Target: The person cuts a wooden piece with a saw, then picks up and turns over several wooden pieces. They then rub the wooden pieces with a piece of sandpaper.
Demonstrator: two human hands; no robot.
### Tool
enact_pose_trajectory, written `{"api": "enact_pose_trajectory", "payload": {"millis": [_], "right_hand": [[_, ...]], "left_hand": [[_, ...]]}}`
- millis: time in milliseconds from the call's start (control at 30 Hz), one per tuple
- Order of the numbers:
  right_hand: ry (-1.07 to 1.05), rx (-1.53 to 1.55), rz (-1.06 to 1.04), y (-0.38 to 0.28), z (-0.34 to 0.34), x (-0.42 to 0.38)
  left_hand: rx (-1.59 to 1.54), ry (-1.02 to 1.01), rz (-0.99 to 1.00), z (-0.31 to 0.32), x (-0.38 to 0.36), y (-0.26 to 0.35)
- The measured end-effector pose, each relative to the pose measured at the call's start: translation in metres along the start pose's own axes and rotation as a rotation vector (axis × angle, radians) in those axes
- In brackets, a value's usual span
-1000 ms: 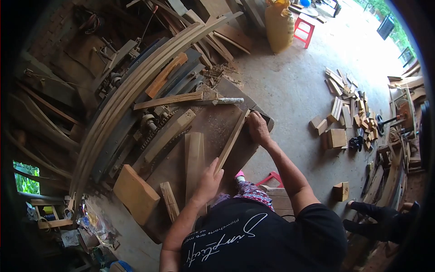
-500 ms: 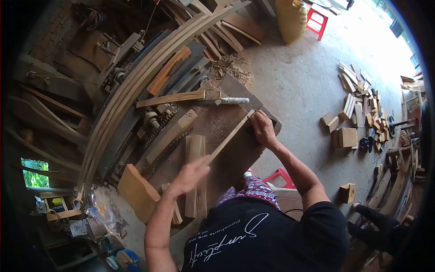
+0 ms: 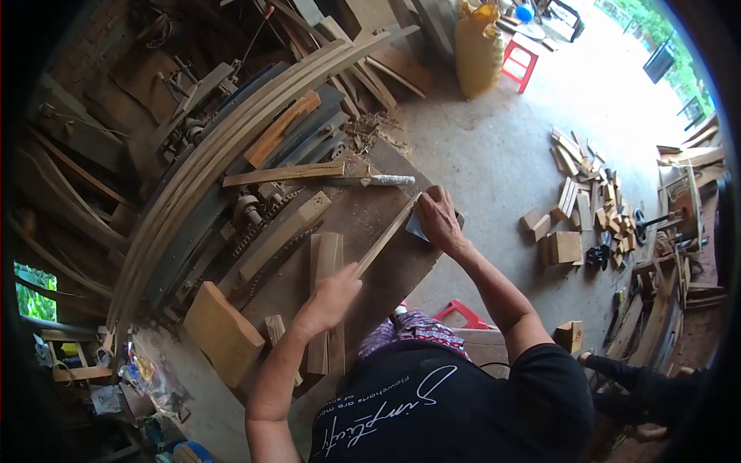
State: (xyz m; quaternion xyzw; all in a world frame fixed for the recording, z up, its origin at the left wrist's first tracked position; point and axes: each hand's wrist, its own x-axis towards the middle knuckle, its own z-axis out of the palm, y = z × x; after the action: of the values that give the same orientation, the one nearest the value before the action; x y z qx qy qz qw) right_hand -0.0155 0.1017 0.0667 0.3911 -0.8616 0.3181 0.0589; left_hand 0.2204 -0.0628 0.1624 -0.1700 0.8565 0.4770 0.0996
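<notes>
My left hand (image 3: 336,297) is closed on the lower end of a thin wooden strip (image 3: 384,245), which slants across the dark workbench (image 3: 370,202). At the strip's far end, my right hand (image 3: 440,218) has its fingers curled over it. A flat bluish-grey piece (image 3: 417,227) shows beneath my right hand, mostly hidden by it. Two wooden blocks (image 3: 328,255) lie side by side under and beyond my left hand. Above the strip rests a long tool with a white-wrapped handle (image 3: 391,180).
Long curved wooden strips (image 3: 224,131) sweep across the machine at the left. A thick board (image 3: 224,332) leans near the bench's left end. Wood offcuts (image 3: 590,201) are piled on the floor at right. A yellow sack (image 3: 478,54) stands beside a red stool (image 3: 519,65).
My left hand, blurred before, is now sharp and gripping the strip's lower end. My right hand has turned over its far end, and the bluish-grey piece shows beneath it. The view has shifted slightly.
</notes>
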Motion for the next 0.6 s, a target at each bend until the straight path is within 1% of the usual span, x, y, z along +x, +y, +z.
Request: {"api": "enact_pose_trajectory", "payload": {"millis": [33, 67, 167, 200, 233, 267, 333, 433, 467, 533, 567, 600], "right_hand": [[0.016, -0.093, -0.076, -0.002, -0.004, 0.002], [0.015, -0.106, -0.085, -0.001, -0.003, 0.003], [-0.128, -0.127, -0.166, 0.005, 0.000, 0.005], [-0.134, -0.134, -0.174, 0.009, -0.001, 0.006], [-0.201, -0.113, -0.171, 0.013, -0.002, 0.007], [-0.267, -0.088, -0.168, 0.017, -0.002, 0.009], [-0.237, -0.040, -0.162, 0.019, -0.010, 0.017], [-0.309, 0.160, -0.171, 0.037, -0.032, 0.035], [-0.318, 0.168, -0.183, 0.046, -0.035, 0.039], [-0.499, 0.466, 0.109, 0.064, -0.038, 0.047], [-0.516, 0.475, 0.097, 0.077, -0.036, 0.049], [-0.599, 0.740, 0.173, 0.089, -0.032, 0.051]], "left_hand": [[0.002, -0.008, -0.013, 0.001, 0.000, -0.001], [-0.009, -0.003, -0.003, 0.001, 0.000, -0.001], [0.001, -0.001, 0.019, 0.002, -0.001, 0.010], [0.058, -0.030, 0.022, 0.000, -0.002, 0.017], [0.120, -0.056, 0.024, -0.001, -0.002, 0.020], [0.116, -0.047, 0.021, -0.002, -0.001, 0.019], [0.172, -0.071, 0.104, -0.003, 0.000, 0.014], [0.113, -0.100, 0.050, -0.006, 0.004, 0.014], [0.109, -0.089, 0.038, -0.004, 0.005, 0.011], [0.059, 0.050, 0.099, 0.003, 0.007, 0.012], [0.022, -0.026, -0.036, 0.001, 0.009, 0.014], [0.015, -0.015, -0.057, 0.001, 0.010, 0.022]]}}
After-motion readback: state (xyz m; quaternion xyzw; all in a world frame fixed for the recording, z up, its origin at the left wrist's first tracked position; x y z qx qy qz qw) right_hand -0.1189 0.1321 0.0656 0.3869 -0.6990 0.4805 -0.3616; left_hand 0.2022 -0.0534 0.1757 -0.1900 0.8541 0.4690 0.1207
